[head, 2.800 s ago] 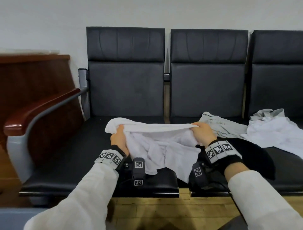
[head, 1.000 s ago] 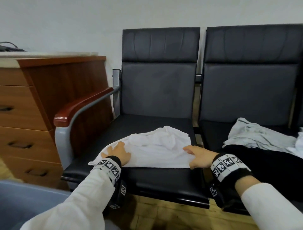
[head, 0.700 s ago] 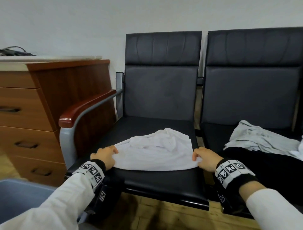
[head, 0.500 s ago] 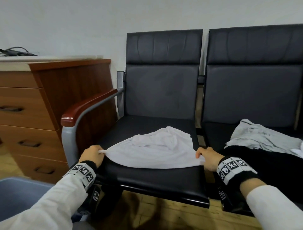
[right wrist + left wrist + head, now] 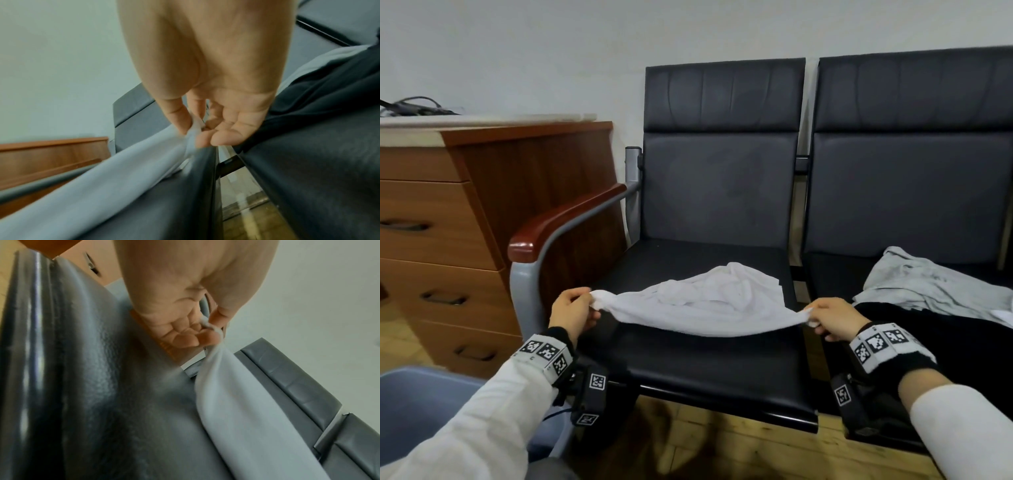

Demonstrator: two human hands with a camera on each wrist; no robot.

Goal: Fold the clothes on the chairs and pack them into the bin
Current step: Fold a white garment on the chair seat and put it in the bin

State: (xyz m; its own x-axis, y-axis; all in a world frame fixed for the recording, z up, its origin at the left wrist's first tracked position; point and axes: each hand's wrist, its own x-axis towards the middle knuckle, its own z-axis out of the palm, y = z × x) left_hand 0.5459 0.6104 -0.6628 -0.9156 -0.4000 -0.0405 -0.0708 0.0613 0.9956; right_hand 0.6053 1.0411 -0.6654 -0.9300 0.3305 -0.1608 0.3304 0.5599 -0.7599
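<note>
A white garment [image 5: 705, 301] lies on the seat of the left black chair [image 5: 709, 363], its near edge lifted and stretched taut. My left hand [image 5: 575, 310] pinches the garment's left corner beside the armrest; the left wrist view shows thumb and fingers [image 5: 185, 339] clamped on the white cloth [image 5: 246, 410]. At the seat's right edge my right hand [image 5: 828, 317] pinches the other corner, seen as thumb and fingers [image 5: 205, 138] on the cloth [image 5: 102, 186] in the right wrist view. A blue-grey bin [image 5: 417, 411] sits low at the left.
A grey garment [image 5: 928, 287] and a black one [image 5: 945, 342] lie on the right chair [image 5: 907, 192]. The chair's wooden armrest [image 5: 561, 219] and a wooden drawer cabinet [image 5: 448, 240] stand on the left. Wooden floor [image 5: 722, 445] shows below the seats.
Both hands went from pressing flat on the garment to pinching its near corners, then pulled apart and lifted the near edge taut. The view shifted left since the earliest frame.
</note>
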